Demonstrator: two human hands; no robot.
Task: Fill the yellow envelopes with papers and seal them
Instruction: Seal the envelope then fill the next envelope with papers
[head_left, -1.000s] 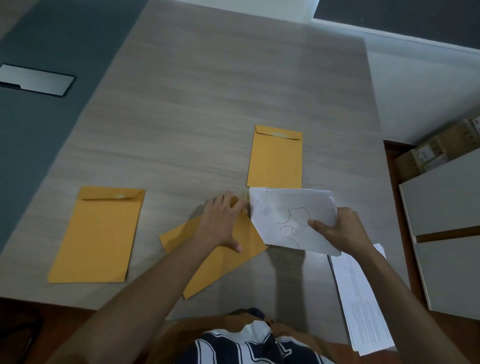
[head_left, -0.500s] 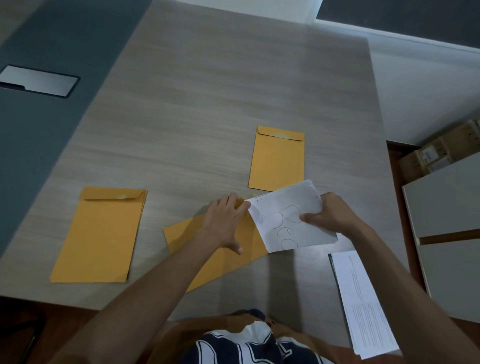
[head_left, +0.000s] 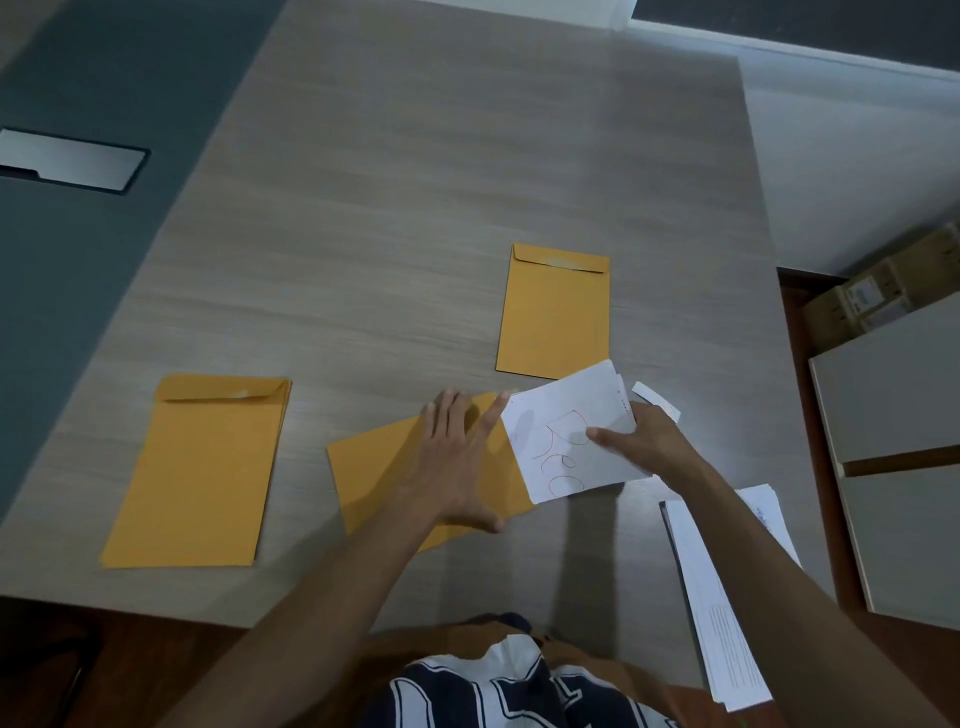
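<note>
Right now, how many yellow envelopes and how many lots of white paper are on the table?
Yellow envelopes: 3, the left one, the far one and the one under the left hand.
White paper lots: 2, the folded sheets in the right hand and the stack by the table's right edge.
Total: 5

Office: long conference table (head_left: 467, 182), cabinets (head_left: 893, 384).

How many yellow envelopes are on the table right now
3 seen: a left envelope that may be a stack hiding more, a far envelope, and a middle envelope under the left hand.
</note>
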